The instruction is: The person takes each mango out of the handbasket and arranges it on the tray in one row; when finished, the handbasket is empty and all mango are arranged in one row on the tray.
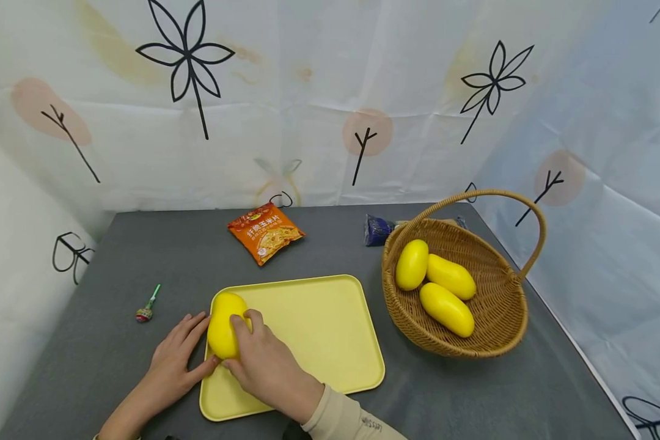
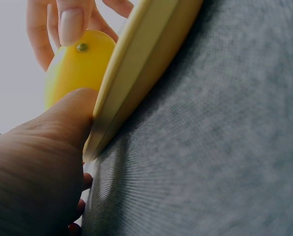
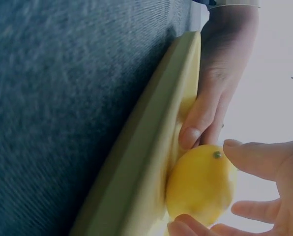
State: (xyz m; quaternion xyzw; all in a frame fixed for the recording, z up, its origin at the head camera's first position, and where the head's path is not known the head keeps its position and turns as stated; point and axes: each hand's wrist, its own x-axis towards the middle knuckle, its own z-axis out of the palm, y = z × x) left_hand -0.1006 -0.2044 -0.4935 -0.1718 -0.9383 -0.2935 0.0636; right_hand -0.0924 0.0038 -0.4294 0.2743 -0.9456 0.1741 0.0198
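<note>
A yellow mango (image 1: 223, 330) lies at the left end of the yellow tray (image 1: 319, 330). My right hand (image 1: 272, 363) holds it from the right, fingers and thumb curved around its side. In the right wrist view the thumb tip is right at the stem end of the mango (image 3: 200, 184). My left hand (image 1: 173, 360) lies at the tray's left edge with fingers extended. Its thumb reaches over the rim to the mango's near end, as the left wrist view also shows beside the mango (image 2: 77, 69).
A wicker basket (image 1: 495, 305) with a tall handle stands at right, holding three more yellow mangoes (image 1: 447, 309). Behind it lies a dark blue packet (image 1: 377, 231). An orange snack bag (image 1: 266, 232) is beyond the tray, and a lollipop (image 1: 147, 305) lies at left.
</note>
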